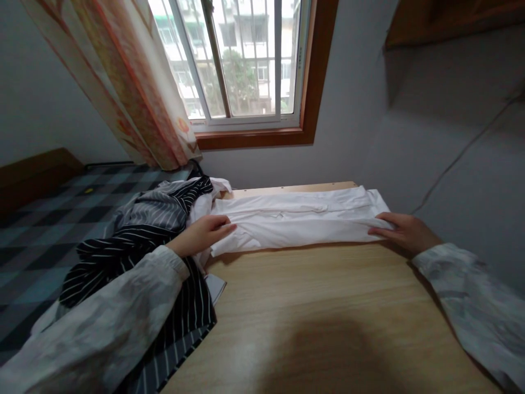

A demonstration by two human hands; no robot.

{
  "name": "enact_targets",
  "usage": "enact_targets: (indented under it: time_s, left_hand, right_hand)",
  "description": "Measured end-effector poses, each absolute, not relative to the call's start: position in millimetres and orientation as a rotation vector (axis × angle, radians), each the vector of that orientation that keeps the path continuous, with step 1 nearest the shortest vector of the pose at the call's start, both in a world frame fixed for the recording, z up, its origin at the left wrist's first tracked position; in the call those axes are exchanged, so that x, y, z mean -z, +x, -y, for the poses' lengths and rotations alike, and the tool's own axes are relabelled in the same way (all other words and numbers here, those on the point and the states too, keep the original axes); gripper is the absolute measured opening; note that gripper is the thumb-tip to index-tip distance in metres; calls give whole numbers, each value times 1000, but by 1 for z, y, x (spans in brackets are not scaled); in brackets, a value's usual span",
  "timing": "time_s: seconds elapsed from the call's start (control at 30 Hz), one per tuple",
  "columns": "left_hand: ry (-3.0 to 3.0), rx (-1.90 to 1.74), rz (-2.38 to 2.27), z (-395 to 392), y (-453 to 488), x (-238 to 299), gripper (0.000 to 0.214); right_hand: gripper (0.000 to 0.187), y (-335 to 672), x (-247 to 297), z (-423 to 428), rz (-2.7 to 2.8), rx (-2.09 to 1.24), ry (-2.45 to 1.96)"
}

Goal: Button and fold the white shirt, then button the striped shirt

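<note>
White garment (295, 218), folded long, lies at 12 o'clock on the desk (303, 295). Your left hand (205, 233) pinches its 9 o'clock end; your right hand (405, 229) grips its 3 o'clock end. Black striped cloth (194, 306) at 8 o'clock.

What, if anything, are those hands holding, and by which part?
A folded white garment: the right grip pinches its right end; the left grip is at its left end, its hold unclear.
</note>
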State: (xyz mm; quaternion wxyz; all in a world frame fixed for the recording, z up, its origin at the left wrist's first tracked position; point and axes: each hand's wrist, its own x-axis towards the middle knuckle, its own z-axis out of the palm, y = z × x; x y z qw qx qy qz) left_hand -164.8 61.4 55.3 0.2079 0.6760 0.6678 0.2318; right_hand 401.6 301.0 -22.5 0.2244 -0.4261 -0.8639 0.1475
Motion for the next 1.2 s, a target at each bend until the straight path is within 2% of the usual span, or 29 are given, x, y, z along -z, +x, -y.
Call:
enact_targets:
  time_s: [0.13, 0.3, 0.4, 0.47, 0.67, 0.77, 0.97, 1.2]
  left_hand:
    - [1776, -677, -1843, -73, -182, -54, 55]
    - [1739, -867, -2126, -77, -185, -53, 59]
    - [1774, -854, -2245, -68, -180, -58, 67]
    - [1825, -755, -2158, -59, -177, -64, 71]
    - [1996, -559, -1747, -41, -176, -78, 50]
    - [1946, -668, -1770, -43, -180, -76, 46]
    - [1578, -1115, -1935, -63, -190, -56, 50]
    - [1143, -1231, -2011, -80, -186, -32, 58]
  right_hand:
    - [68, 388, 19, -314, 2264, -540, -1141]
    - [71, 370, 23, -332, 2169, -491, -1215]
    - [72, 366, 26, -335, 2227, -449, -1210]
    - [72, 366, 28, -336, 2244, -432, -1203]
    - [74, 370, 31, -337, 2221, -454, -1234]
    - [72, 370, 32, -339, 2224, -460, -1247]
    - [66, 369, 35, -346, 2204, -526, -1280]
    - [63, 363, 39, -358, 2165, -510, -1375]
